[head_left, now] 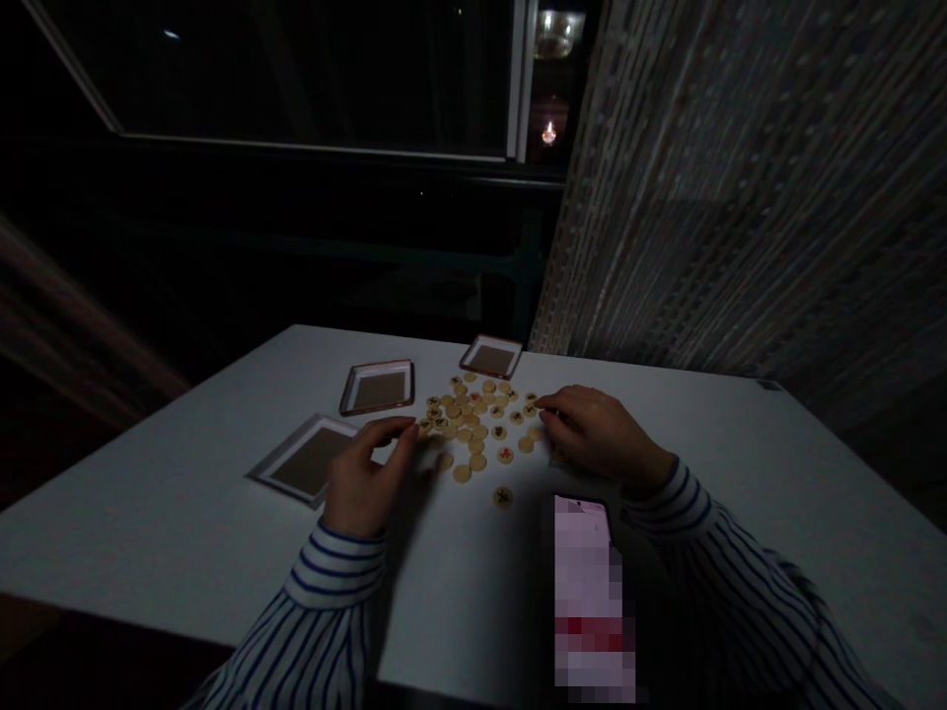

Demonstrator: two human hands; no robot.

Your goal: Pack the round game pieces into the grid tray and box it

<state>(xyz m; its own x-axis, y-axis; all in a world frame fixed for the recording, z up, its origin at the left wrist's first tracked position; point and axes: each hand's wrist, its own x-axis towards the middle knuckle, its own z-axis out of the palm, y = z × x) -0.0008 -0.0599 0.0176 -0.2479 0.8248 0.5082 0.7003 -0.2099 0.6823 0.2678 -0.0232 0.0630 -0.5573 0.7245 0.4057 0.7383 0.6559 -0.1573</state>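
Many round wooden Chinese chess pieces (472, 419) lie in a loose spread on the white table. Some show black or red characters and others are blank side up. At the left edge of the spread, my left hand (368, 471) has its thumb and index fingertips together beside a piece; whether anything is between them is hidden. My right hand (601, 429) is at the right edge, fingers curved and the thumb a little apart from the index finger. Its index fingertip reaches the rim of a black-marked piece (530, 410). One marked piece (502, 497) lies nearer me, apart from the others.
Shallow rimmed trays stand around the pieces: a silver-edged one (296, 461) by my left hand, a brown-edged one (379, 387) behind it, another (491, 357) at the back. A phone (588, 592) with a lit, blurred screen lies near me. A string curtain (725, 177) hangs behind the table.
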